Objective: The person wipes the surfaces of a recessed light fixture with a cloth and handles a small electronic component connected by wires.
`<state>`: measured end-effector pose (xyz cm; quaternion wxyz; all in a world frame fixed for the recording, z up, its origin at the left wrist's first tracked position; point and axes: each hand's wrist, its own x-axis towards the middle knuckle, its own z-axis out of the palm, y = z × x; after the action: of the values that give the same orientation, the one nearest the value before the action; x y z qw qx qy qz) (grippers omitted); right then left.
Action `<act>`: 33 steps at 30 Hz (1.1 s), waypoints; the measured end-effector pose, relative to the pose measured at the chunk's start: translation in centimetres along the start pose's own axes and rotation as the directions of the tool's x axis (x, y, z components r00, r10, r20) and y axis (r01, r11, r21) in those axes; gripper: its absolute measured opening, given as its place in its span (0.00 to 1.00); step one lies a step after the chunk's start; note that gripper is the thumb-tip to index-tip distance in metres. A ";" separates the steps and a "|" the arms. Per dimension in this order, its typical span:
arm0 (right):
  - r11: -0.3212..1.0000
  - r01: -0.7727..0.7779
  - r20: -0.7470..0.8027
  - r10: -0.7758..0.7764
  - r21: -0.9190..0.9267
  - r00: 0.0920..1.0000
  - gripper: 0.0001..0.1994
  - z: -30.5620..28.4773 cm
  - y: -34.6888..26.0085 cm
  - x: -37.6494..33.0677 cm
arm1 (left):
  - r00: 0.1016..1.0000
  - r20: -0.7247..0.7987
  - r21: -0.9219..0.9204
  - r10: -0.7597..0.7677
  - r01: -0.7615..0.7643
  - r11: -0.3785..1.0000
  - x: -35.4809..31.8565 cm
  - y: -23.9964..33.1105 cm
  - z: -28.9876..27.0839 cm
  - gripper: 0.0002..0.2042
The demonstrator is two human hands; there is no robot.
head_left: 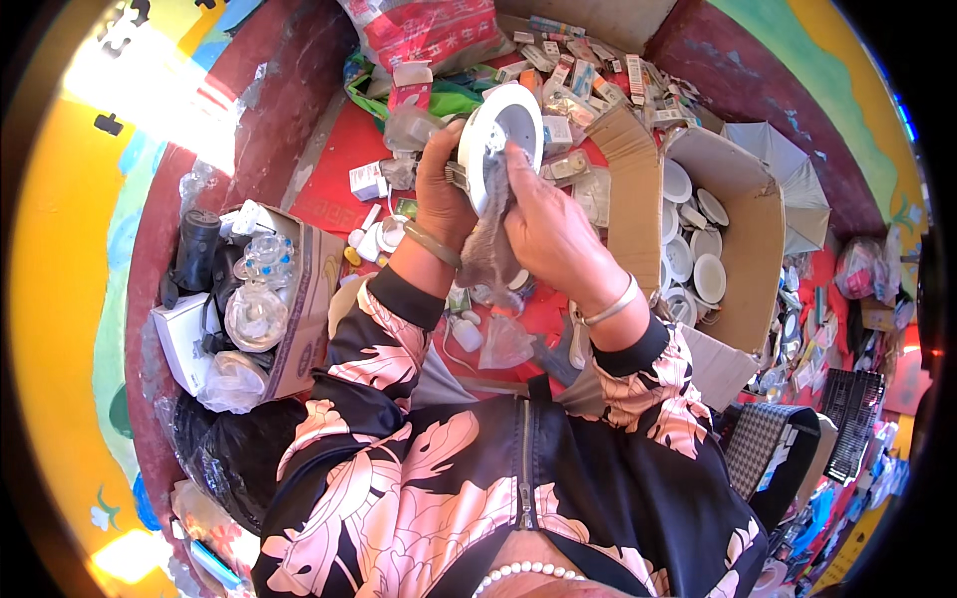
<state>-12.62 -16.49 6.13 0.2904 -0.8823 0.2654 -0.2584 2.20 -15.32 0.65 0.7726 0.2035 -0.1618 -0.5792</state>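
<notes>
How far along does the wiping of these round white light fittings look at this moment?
Done: many round white fittings already lie in the open cardboard box on the person's right, though whether those were wiped cannot be told. In hand: the left hand holds one white fitting while the right hand presses a grey cloth against it. Left: more clutter sits in the smaller box on the left.

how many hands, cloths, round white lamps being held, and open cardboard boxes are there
hands: 2, left hand and right hand
grey cloth: 1, in the right hand, against the lamp
round white lamp being held: 1, in the left hand
open cardboard boxes: 2, big box of white lamps on the right, small box of clear parts on the left
total: 6
</notes>
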 end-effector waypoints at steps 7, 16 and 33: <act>0.971 0.017 0.048 -0.029 0.239 0.998 0.25 -1.3 -1.9 0.0 | 0.994 -0.064 -0.078 -0.093 0.087 0.993 -1.0 0.9 2.1 0.19; 0.662 -0.205 -0.045 0.340 0.721 0.939 0.18 -8.8 7.7 0.5 | 0.988 -0.043 -0.146 0.148 -0.153 0.977 1.1 1.1 -0.8 0.23; -0.259 0.260 -0.227 0.152 0.930 0.962 0.16 -9.8 9.6 -0.3 | 0.994 0.103 -0.367 0.022 0.018 0.930 1.0 0.7 -1.3 0.22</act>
<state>-21.90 -26.61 6.66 0.8252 -0.2732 -0.0495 -0.4919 3.71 -15.89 -0.14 0.7880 0.0246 -0.0912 -0.6083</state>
